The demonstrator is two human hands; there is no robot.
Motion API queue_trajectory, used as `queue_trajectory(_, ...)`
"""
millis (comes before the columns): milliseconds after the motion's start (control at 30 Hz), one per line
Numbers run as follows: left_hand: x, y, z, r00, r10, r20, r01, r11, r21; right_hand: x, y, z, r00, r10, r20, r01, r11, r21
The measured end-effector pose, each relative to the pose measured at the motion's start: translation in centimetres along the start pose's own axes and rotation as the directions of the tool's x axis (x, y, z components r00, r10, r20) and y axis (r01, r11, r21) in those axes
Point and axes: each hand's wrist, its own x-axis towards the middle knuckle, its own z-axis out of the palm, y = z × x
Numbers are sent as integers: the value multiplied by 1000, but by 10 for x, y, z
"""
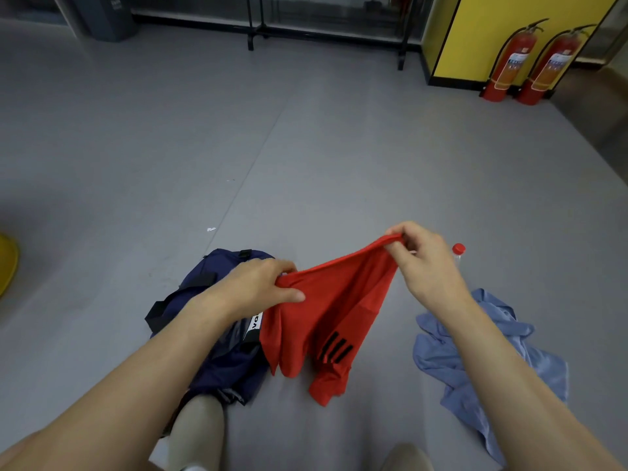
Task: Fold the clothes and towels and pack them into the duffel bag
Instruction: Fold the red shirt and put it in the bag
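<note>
Red sports garment with black stripes (326,311) hangs above the grey floor (306,164), its top edge pinched by the left hand (261,287) and the right hand (421,260). A navy fabric duffel bag (224,362) lies just left of it, a crumpled light-blue cloth (438,362) to its right.

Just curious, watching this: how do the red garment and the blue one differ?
The red garment hangs pinched by the left hand and right hand; the blue garment lies crumpled on the floor, untouched. Red bears black stripes; blue looks plain. Both are unfolded, outside the duffel bag.
</note>
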Motion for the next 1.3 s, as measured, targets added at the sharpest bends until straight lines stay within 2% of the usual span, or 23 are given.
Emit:
queue_trajectory(100, -1, -12, -4, 996, -66, -61, 66, 998, 4, -2, 6, -14, 999, 32, 17, -32, 999, 4)
queue_trajectory(300, 1, -12, -1, 982, -102, -161, 147, 941, 306, -7, 14, -22, 989, 89, 121, -48, 951, -306)
queue_trajectory(400, 3, -13, 9, 965, -111, -236, 195, 908, 371, -10, 11, -23, 980, 147, 133, -86, 920, -382)
queue_trajectory(500, 5, -15, 13, 933, -76, -353, 197, 926, 321, -13, 10, -25, 977, 170, 127, -104, 905, -413)
queue_trajectory(667, 6, -15, 11, 858, 121, -499, -17, 978, 208, -17, 12, -36, 972, 212, 103, -167, 927, -336)
queue_trajectory(733, 5, -12, 9, 847, 113, -519, -40, 988, 151, -17, 15, -40, 965, 246, 95, -216, 945, -244)
queue_trajectory(933, 2, 0, 12, 899, -44, -435, 49, 999, 0, -17, 20, -37, 944, 313, 107, -308, 949, -63)
queue_trajectory(1033, 5, 4, 18, 896, -118, -428, 81, 991, -104, -17, 27, -36, 956, 282, 78, -266, 949, -168)
queue_trajectory(1133, 7, -1, 26, 898, -163, -408, 102, 981, -166, -14, 39, -29, 945, 305, 119, -255, 913, -318)
queue_trajectory(1200, 20, -13, 26, 902, -176, -395, 118, 979, -167, -5, 46, -21, 947, 297, 122, -209, 858, -468)
queue_trajectory(1300, 61, -23, 7, 895, -160, -417, 134, 987, -93, 19, 53, -15, 960, 275, 48, -217, 843, -492)
